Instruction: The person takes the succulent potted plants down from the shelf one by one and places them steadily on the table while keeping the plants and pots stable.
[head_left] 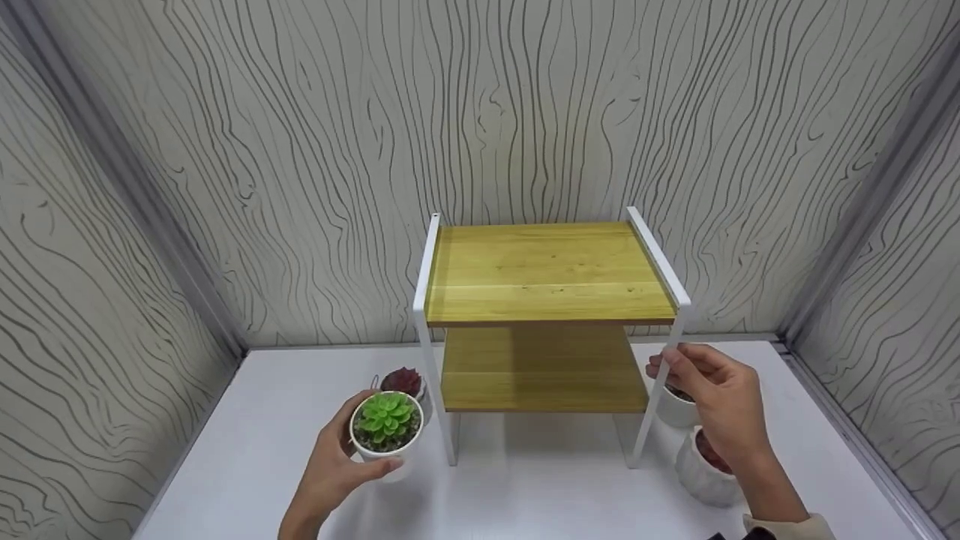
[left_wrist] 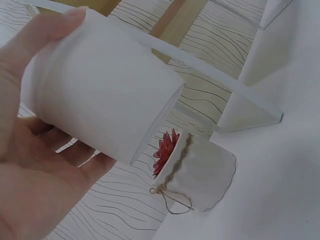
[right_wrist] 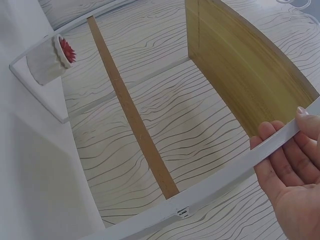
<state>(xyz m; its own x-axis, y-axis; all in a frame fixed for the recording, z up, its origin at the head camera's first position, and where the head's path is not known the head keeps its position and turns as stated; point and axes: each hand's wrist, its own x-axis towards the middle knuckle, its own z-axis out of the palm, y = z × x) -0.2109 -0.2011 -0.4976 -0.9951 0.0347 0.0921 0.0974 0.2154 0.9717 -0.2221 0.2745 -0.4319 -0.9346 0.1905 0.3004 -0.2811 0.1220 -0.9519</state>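
Observation:
My left hand grips a white pot with a green succulent in it, lifted above the white table left of the shelf. The pot's bare underside edge shows in the left wrist view. My right hand pinches the white front upright on the right side of a small two-tier shelf, thumb on one face and fingers round the other. Both wooden boards carry nothing. Behind the held pot stands a second pot with a red succulent and a twine band.
Right of the shelf, partly behind my right arm, stand a white pot and a textured white pot with a reddish plant. Wood-grain patterned panels close off the back and both sides of the white table.

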